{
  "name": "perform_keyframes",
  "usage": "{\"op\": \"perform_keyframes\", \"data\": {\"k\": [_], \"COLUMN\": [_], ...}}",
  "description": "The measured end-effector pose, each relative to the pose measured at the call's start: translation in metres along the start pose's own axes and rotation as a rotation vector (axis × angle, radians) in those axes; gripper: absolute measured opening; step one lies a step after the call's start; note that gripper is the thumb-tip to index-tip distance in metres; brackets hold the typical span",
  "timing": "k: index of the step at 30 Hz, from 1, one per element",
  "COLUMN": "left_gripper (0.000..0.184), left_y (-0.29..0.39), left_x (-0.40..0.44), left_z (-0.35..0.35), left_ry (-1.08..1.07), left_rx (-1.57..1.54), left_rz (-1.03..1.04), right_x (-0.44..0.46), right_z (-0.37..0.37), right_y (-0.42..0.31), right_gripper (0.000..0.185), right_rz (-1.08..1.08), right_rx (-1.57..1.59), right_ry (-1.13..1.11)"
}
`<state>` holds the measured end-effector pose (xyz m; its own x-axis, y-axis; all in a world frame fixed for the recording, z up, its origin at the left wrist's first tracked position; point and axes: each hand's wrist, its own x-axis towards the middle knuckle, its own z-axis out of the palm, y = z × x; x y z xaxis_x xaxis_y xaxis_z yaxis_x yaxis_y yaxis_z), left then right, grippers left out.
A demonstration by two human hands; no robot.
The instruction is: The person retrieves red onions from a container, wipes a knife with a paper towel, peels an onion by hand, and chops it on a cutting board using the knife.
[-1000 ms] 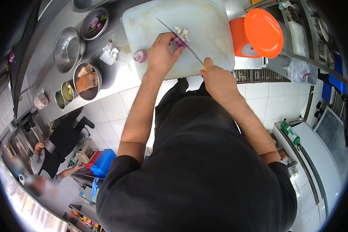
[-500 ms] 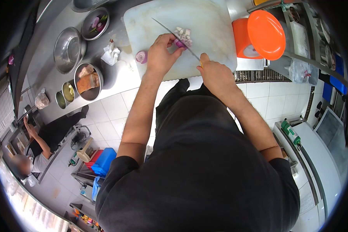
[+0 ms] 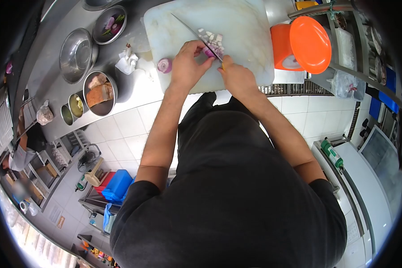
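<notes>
My right hand is closed around the yellow handle of a long knife, whose blade slants up and left over a white cutting board. Against the blade, the bent fingers of my left hand grip a piece of red onion. Diced onion lies on the far side of the blade. To the left, near the board's edge, sits a cut onion half, face up and touched by neither hand.
Left of the board are a crumpled white paper, an empty steel bowl, a bowl of onion pieces and a bowl of meat. An orange container with a tilted orange lid stands right. A co-worker is far left.
My right hand and the knife have shifted left and up, the handle drawing nearer to the onion. My left hand keeps its grip. The co-worker has moved farther left.
</notes>
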<state>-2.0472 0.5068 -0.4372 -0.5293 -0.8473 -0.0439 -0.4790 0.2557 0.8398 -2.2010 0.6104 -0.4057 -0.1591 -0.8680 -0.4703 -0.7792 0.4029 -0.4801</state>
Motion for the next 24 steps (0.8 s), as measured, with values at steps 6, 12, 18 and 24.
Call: {"op": "perform_keyframes", "data": {"k": [6,12,18,24], "left_gripper": [0.051,0.053,0.058,0.049], "left_y": [0.001,-0.012,0.025,0.08], "left_x": [-0.008,-0.015,-0.029,0.024], "left_z": [0.008,0.002,-0.028,-0.052], "left_ry": [0.032,0.056,0.011,0.115], "left_rx": [0.037,0.048,0.419,0.292], "left_rz": [0.046,-0.052,-0.038,0.186], "right_x": [0.02,0.018,-0.014,-0.044], "right_z": [0.001,-0.006,-0.039,-0.031], "right_y": [0.002,0.04,0.03,0.034], "right_gripper": [0.032,0.038,0.035,0.033], "right_rz": [-0.014,-0.172,-0.131,-0.034], "right_rx": [0.035,0.128,0.171,0.039], "right_ry": [0.017,0.086,0.072,0.254]}}
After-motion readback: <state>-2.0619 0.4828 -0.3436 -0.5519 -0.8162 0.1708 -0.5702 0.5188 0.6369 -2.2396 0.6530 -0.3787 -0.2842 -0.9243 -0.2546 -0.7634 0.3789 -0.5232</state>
